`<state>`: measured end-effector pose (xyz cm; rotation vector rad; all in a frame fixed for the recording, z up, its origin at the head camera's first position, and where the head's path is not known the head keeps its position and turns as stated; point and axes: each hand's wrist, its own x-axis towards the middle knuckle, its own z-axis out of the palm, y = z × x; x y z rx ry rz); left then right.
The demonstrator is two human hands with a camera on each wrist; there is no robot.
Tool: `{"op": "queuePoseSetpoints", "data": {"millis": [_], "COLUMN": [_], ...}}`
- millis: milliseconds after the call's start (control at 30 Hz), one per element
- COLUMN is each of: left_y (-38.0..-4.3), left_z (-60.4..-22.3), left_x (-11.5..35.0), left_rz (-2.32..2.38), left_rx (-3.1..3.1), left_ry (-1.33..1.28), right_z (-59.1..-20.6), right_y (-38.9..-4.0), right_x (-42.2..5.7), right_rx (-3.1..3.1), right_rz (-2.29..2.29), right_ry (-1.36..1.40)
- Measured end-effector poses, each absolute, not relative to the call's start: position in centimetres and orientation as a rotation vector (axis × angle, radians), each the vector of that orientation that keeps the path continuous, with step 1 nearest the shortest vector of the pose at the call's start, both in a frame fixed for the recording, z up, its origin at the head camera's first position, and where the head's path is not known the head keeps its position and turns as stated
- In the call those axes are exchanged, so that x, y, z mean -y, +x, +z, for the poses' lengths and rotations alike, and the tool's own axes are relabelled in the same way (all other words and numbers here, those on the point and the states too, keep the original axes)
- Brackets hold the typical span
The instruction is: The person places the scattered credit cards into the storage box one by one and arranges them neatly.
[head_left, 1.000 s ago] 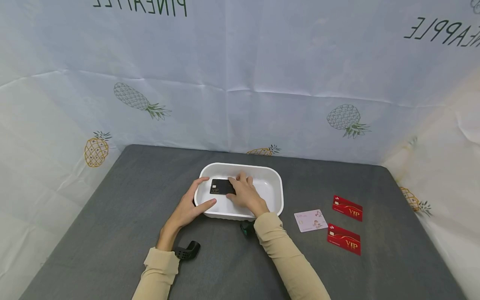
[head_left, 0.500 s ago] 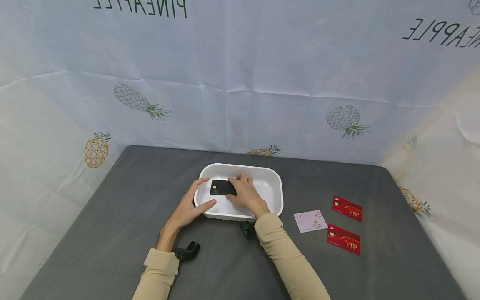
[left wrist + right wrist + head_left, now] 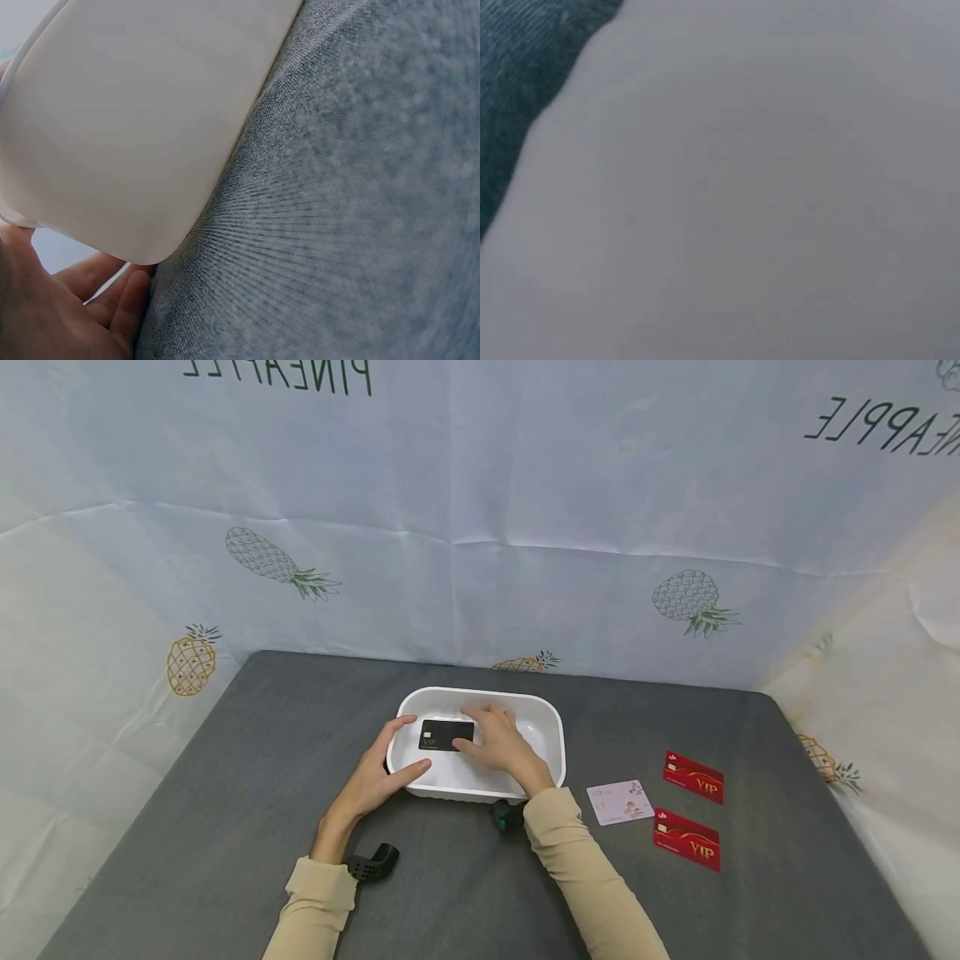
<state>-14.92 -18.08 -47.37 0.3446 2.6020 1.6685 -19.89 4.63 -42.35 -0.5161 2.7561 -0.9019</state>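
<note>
A black VIP card (image 3: pixel 437 735) lies flat in the left half of a white rectangular tray (image 3: pixel 551 727). My left hand (image 3: pixel 373 772) grips the tray's left end, thumb and index finger reaching over the rim; the left wrist view shows more fingers (image 3: pixel 127 307) against that end's outside. Over the tray's inside hovers my right hand (image 3: pixel 501 745), fingers spread, with the thumb by the card's right edge; whether it touches the card I cannot tell. The right wrist view holds only the blurred tray wall (image 3: pixel 742 187).
To the right of the tray lie a pink card (image 3: pixel 620 802) and two red VIP cards, one farther back (image 3: pixel 694 777) and one nearer (image 3: pixel 687 839). A grey cloth (image 3: pixel 247 827) covers the table. Behind it hangs a white pineapple-print curtain (image 3: pixel 487 602).
My right hand has let go of the black card and shifted slightly right, its fingers spreading. The card stays in the tray. My left hand has not moved.
</note>
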Motion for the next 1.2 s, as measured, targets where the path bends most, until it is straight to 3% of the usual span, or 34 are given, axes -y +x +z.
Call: {"op": "queuePoseSetpoints", "data": {"millis": [933, 1200], "left_y": [-14.8, -14.9], "left_z": [-47.3, -47.2], "left_x": [18.1, 18.0], "left_rz": [1.658, 1.664], "left_rx": [-2.631, -2.607], "left_ry": [0.333, 0.329], "right_z": [-39.5, -39.7], "right_y": [-15.9, -14.2], "right_x": [-10.4, -13.1], "right_rx": [-2.646, -2.65], "right_rz": [-1.268, -1.284], "right_ry": [-0.9, -0.848]}}
